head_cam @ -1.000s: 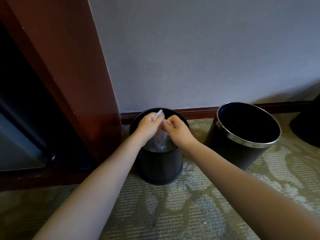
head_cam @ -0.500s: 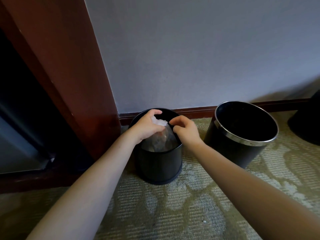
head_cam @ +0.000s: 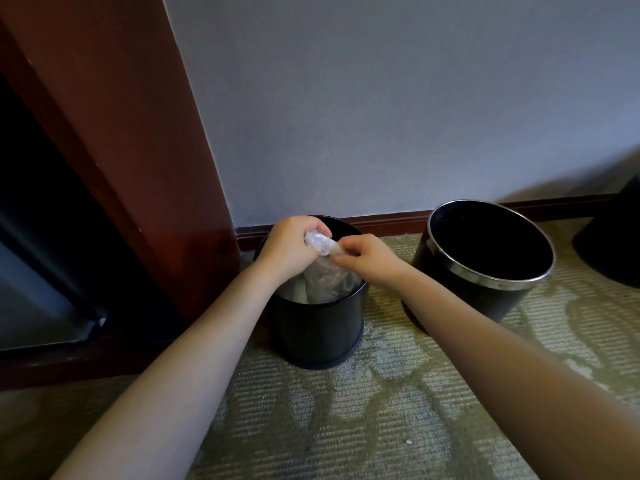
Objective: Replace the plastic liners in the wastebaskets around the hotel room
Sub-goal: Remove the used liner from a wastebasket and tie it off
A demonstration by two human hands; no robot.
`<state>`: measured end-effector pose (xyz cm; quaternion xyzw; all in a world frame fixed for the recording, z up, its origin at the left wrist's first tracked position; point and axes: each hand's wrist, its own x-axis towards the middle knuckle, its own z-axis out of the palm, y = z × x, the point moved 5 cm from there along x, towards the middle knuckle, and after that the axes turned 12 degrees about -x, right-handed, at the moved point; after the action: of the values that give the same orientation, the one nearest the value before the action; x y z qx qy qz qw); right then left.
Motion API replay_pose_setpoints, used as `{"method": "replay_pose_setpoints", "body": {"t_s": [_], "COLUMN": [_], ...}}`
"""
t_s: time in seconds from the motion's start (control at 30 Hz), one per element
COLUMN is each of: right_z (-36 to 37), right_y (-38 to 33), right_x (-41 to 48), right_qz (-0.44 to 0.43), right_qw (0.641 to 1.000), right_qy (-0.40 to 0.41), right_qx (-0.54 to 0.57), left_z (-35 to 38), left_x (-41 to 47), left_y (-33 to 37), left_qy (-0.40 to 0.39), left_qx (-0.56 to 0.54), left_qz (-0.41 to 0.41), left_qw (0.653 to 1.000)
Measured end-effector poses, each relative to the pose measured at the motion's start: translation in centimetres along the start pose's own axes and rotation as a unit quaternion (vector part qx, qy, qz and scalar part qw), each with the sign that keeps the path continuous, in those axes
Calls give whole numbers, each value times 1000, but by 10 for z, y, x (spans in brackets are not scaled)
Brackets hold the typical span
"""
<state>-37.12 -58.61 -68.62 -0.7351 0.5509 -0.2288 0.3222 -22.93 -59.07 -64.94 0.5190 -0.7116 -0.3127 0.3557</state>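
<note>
- Small black wastebasket (head_cam: 317, 334): upright on the patterned carpet (head_cam: 346, 417), near the baseboard (head_cam: 391, 219), just beside a dark red wooden frame (head_cam: 138, 140).
- Contents: a clear plastic liner (head_cam: 327, 282), crumpled, its lower part inside the basket and its top gathered above the rim.
- Larger black wastebasket (head_cam: 495, 279), silver band at the rim: stands to the right, apart from the small one. Interior dark (contents cannot be told).
- Left hand (head_cam: 289, 245): over the small basket's mouth, fingers curled round the bunched top of the liner, which shows as a whitish wad at the fingertips.
- Right hand (head_cam: 372, 259): just beside the left, thumb and fingers pinching the liner right below that wad.
- Liner look: translucent, wrinkled, drawn into a narrow neck between the two hands.
</note>
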Motion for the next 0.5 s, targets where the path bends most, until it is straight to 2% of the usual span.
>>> {"method": "replay_pose_setpoints", "body": {"t_s": [0.13, 0.23, 0.3, 0.37, 0.43, 0.5], "right_z": [-3, -6, -10, -19, -31, -35], "right_y": [-2, -2, -2, -2, -2, -5], "right_x": [2, 1, 0, 0, 1, 2], "right_qz": [-21, -39, -16, 27, 32, 4], "right_qw": [1000, 999, 997, 981, 974, 980], "right_qy": [9, 16, 27, 77, 121, 112], "right_qx": [-19, -15, 73, 174, 187, 166], "left_z": [-4, -6, -6, -6, -7, -4], "left_x": [-2, -4, -6, -7, -7, -8], "left_y": [2, 7, 9, 11, 14, 18], "left_qy": [81, 135, 138, 136, 131, 123], "left_qx": [84, 136, 126, 101, 91, 93], "left_qz": [126, 184, 193, 206, 224, 244], "left_qw": [985, 964, 963, 964, 962, 958]}}
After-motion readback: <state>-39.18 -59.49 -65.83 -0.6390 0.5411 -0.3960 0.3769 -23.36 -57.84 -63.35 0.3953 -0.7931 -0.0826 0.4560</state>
